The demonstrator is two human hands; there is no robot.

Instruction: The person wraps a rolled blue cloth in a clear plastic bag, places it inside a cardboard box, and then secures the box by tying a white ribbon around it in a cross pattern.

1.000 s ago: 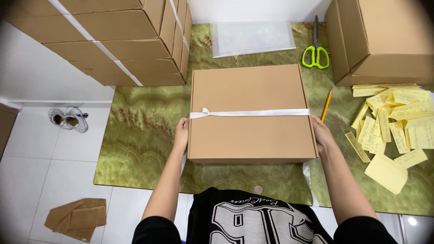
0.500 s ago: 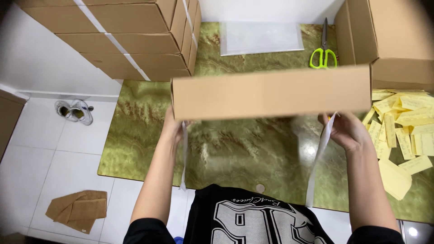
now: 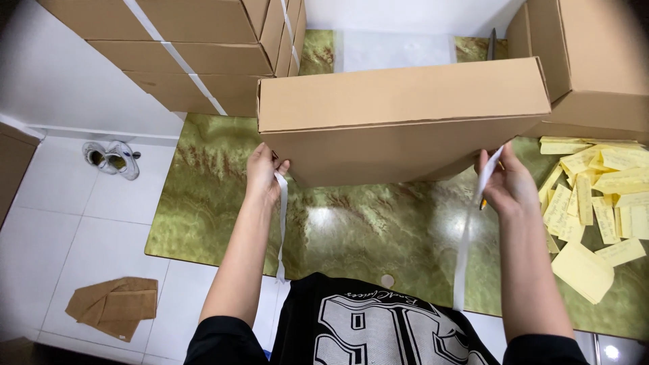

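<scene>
I hold a flat brown cardboard box (image 3: 399, 122) up off the green marbled mat (image 3: 351, 223), tilted with its near edge raised. My left hand (image 3: 263, 172) grips its lower left corner together with one loose end of a white strap (image 3: 281, 223) that hangs down. My right hand (image 3: 507, 182) grips the lower right corner with the other white strap end (image 3: 466, 250), which dangles toward my shirt. Both strap ends hang free under the box.
Strapped brown boxes (image 3: 196, 47) are stacked at the back left, more boxes (image 3: 595, 61) at the back right. Yellow paper slips (image 3: 595, 196) lie scattered at the right. A clear plastic sheet (image 3: 395, 51) lies behind the box. Shoes (image 3: 111, 159) and a cardboard scrap (image 3: 115, 305) lie on the white tiles.
The box lay flat on the mat with the strap across its top; I have lifted and tipped it up, and the strap ends now hang below it.
</scene>
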